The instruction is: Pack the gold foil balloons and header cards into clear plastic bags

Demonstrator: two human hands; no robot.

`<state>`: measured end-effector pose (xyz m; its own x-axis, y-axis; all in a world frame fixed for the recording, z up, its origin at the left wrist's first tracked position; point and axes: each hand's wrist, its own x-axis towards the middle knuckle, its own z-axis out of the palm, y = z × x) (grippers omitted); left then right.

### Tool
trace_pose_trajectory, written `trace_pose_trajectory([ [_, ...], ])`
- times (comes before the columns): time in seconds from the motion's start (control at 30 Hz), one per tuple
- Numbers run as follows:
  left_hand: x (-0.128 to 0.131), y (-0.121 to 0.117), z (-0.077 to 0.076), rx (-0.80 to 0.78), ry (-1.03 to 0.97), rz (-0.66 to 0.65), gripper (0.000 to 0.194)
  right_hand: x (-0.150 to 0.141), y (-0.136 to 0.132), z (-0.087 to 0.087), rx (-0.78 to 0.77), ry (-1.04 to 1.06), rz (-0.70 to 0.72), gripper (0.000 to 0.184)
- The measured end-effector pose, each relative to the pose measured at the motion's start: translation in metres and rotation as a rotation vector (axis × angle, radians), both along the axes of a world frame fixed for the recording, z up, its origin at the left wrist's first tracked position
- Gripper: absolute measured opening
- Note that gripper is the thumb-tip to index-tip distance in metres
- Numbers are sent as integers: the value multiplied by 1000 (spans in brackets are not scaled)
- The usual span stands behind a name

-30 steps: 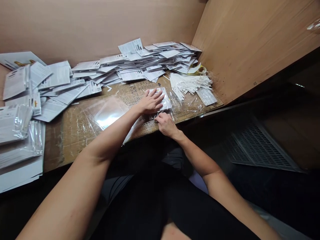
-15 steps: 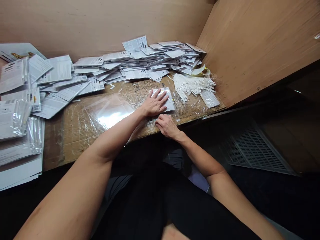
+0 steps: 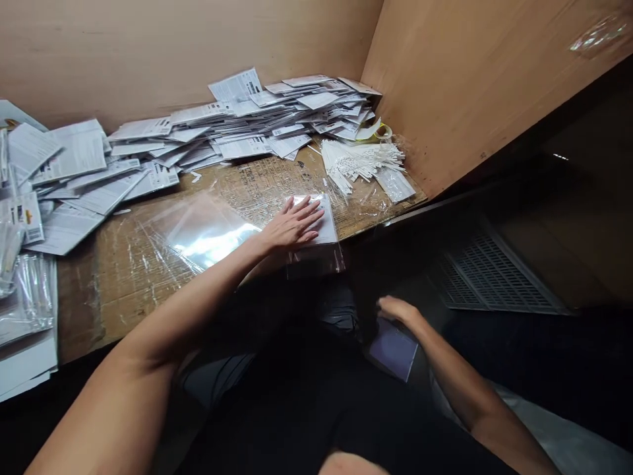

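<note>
Open, the left hand's grip [image 3: 293,226] lies flat on the white card [image 3: 325,224] at the bench's [image 3: 123,264] near edge; I cannot tell the blurred right hand's grip [image 3: 394,307], below. Along the back runs the card pile [image 3: 277,122]; nearer are clear film [image 3: 210,227], white sticks [image 3: 361,160] and yellow tape [image 3: 382,132].

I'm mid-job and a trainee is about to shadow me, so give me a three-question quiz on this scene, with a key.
1. True or false: the left hand lies spread on a white card.

2. Where is the right hand?
a) flat on the card
b) beyond the near edge of the cardboard surface
c) against the wooden wall

3. Fill in: in the picture, the bundle of white sticks lies to the ____ of the left hand.

Key: 1 true; 2 b; 3 right.
</note>
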<state>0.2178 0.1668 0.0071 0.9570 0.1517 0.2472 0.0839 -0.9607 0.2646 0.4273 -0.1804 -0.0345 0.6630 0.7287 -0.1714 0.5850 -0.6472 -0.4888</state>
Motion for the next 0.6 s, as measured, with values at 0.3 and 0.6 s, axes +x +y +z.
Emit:
trace_pose_trajectory([
  [0.3,-96,-59,-3,113,141,-42,78,23,87,9,414,-580,882,48],
  [0.6,-67,-67,-29,-193,-250,257,37,1,143,1,759,-220,851,28],
])
